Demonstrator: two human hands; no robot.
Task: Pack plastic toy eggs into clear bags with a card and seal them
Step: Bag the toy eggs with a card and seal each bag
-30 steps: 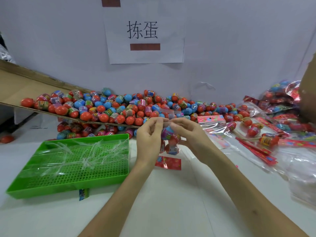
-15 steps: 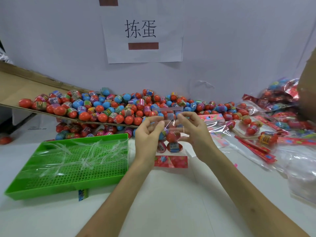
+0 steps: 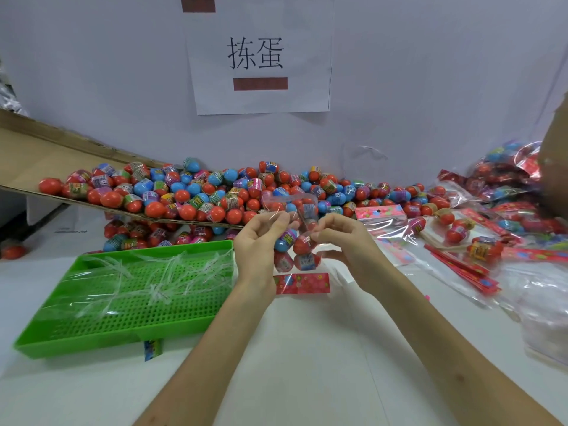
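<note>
Clear plastic bag of red and blue toy eggs (image 3: pixel 300 245) hangs over the white table (image 3: pixel 307 348), before the egg pile (image 3: pixel 196 195). My left hand (image 3: pixel 261 241) and right hand (image 3: pixel 345 245) pinch its upper film, I judge to settle the eggs onto the red patterned card (image 3: pixel 302 283) and keep the mouth up for sealing.

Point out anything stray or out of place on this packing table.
One red egg lies alone at the far left, apart from the egg pile on the cardboard. A small printed label pokes out from under the front edge of the green tray. Nothing looks damaged.
</note>
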